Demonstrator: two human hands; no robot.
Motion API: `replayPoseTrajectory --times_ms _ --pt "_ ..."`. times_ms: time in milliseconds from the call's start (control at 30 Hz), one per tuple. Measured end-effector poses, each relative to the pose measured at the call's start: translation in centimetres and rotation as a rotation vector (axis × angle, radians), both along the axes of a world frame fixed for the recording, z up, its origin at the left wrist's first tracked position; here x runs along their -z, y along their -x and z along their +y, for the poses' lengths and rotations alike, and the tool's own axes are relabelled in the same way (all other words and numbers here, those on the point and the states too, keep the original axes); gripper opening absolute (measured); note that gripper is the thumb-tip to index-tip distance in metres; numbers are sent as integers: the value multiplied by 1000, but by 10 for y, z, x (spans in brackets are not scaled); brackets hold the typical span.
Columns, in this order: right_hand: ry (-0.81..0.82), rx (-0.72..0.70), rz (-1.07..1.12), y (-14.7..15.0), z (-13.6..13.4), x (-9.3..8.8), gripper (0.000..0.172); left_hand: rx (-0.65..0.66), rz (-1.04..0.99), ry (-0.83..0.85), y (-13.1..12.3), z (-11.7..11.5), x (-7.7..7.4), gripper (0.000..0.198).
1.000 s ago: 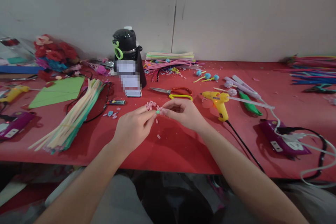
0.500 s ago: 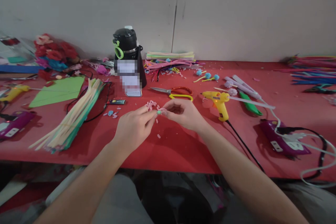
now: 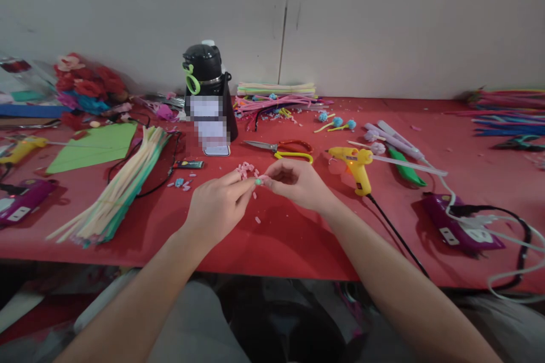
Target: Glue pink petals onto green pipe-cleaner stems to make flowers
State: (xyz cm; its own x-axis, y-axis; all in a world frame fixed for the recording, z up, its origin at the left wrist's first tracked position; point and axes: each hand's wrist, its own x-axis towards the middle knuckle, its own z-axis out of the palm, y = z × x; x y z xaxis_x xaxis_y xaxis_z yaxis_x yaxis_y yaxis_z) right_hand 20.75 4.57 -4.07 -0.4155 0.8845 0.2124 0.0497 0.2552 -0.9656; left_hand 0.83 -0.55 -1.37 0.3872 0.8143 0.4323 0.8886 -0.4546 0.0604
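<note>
My left hand point(image 3: 219, 198) is closed in a pinch around a small mint-green piece point(image 3: 258, 181), its fingertips close to those of my right hand. My right hand point(image 3: 300, 184) is pinched too, holding a small pink piece point(image 3: 264, 177) against the green one. Just beyond the fingertips lies a little heap of short pink pieces point(image 3: 245, 169) on the red tabletop, with a few strays nearer me. Scissors point(image 3: 293, 150) with red and yellow handles lie behind my right hand.
A yellow glue gun point(image 3: 355, 167) lies to the right, its black cord running to the front edge near a purple power strip point(image 3: 460, 227). On the left is a bundle of cream and green pipe cleaners point(image 3: 121, 187). A black bottle point(image 3: 206, 74) stands behind a phone.
</note>
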Motion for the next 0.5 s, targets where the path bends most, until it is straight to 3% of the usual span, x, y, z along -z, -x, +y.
replayPoseTrajectory --times_ms 300,500 --pt "-7 -6 17 0 -1 1 25 -8 -4 39 0 1 -1 26" --pt "11 25 48 -1 7 4 29 -88 -7 105 0 2 -2 26"
